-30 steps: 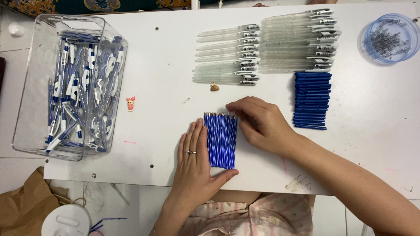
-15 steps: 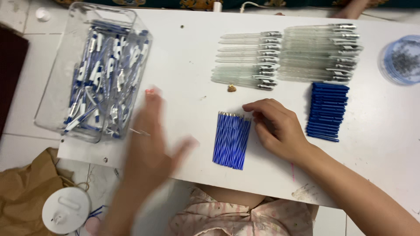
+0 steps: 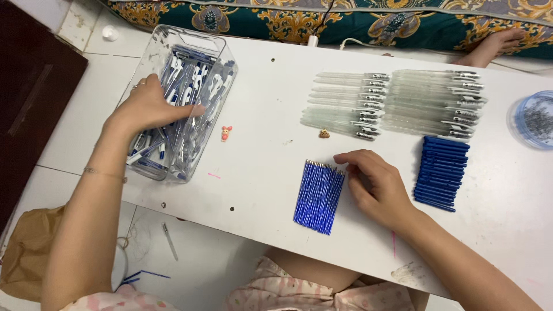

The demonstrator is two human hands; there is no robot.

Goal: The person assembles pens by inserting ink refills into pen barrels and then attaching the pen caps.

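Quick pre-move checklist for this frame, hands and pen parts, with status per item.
1. Left hand inside the clear bin, over the blue-and-white pen parts: ok.
2. Left hand closed on a part: cannot tell, fingers cover what lies under them.
3. Right hand resting on the table beside the row of blue refills, touching its upper right edge: ok.
4. Refills lying side by side in one neat row: ok.
5. Clear pen barrels and stack of blue pieces lined up, apart from both hands: ok.
6. Small pink figure lying loose between bin and refills: not ok.
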